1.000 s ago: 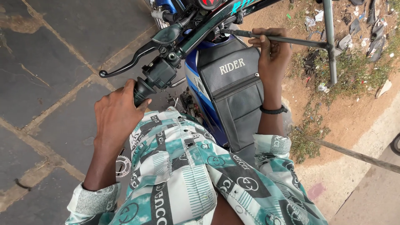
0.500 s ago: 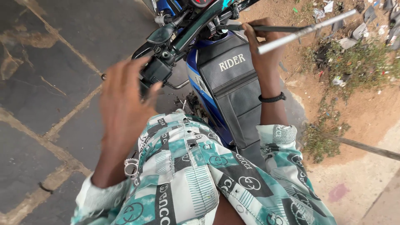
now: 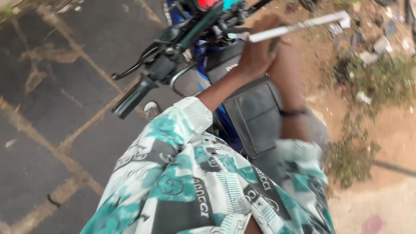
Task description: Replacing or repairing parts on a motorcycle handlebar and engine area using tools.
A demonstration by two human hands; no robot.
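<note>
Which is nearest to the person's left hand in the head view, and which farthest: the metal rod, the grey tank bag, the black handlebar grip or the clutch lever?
From the left hand:
1. Metal rod, in its grasp, running right.
2. Grey tank bag, just below.
3. Clutch lever, left.
4. Black handlebar grip, lower left; close to the lever's rank.

One motorcycle [image 3: 242, 108]; one handlebar grip [image 3: 132, 97]; one lever [image 3: 134, 67]; one metal rod [image 3: 299, 26]; two hands [image 3: 260, 52].

bright metal rod [image 3: 299, 27]; matt rubber handlebar grip [image 3: 132, 99]; rough paving [image 3: 39, 143].
</note>
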